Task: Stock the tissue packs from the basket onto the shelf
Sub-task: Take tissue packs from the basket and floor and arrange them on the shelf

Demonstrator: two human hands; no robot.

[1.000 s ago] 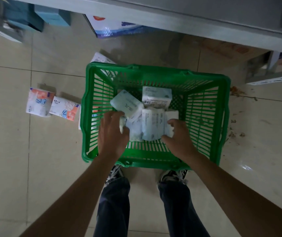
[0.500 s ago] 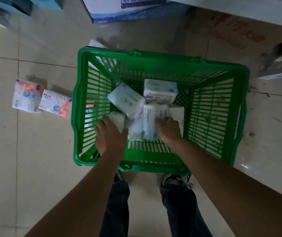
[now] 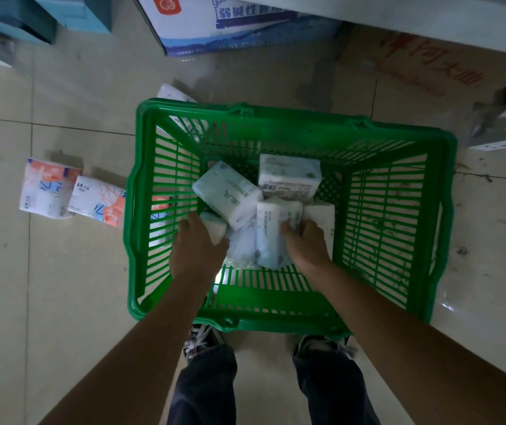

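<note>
Green plastic basket (image 3: 288,130) sits on the tiled floor (image 3: 70,271), slatted walls, w/ a heap of pale tissue packs in the bottom, towards the far-centre. Both hands are down inside it.

Left hand (image 3: 198,250): fingers curled over a small white pack (image 3: 214,230) at the near-left of the heap, thumb side against it; looks like a grasp but fingertips are hidden under the hand, so how tight can't be told. Right hand (image 3: 305,243): fingers bent and pressed onto an upright pale-blue pack (image 3: 268,234) in the middle of the heap; tips sink into the wrapper, grip seems closed on it, though the underside is hidden.

Other packs in the basket: a tilted pale-green pack (image 3: 227,194) lying diagonally on top, just far of the left hand; a white pack w/ barcode label (image 3: 288,176) at the far side; another white pack (image 3: 322,219) at right, touching the right hand; a crumpled clear wrapper (image 3: 241,250) btwn the hands.

Outside, left of the basket on the floor: two orange-and-white patterned packs (image 3: 70,194) side by side, the nearer one just beside the basket wall. One more white pack (image 3: 173,95) pokes out behind the basket's far-left corner.

Far side: a blue-and-white printed carton (image 3: 230,26) on the floor, teal boxes (image 3: 70,13) at far left, a brown cardboard box (image 3: 423,62) w/ red characters at far right, under a grey shelf edge (image 3: 429,23). Person's shoes (image 3: 202,342) and dark trousers (image 3: 205,388) show at the near edge.
</note>
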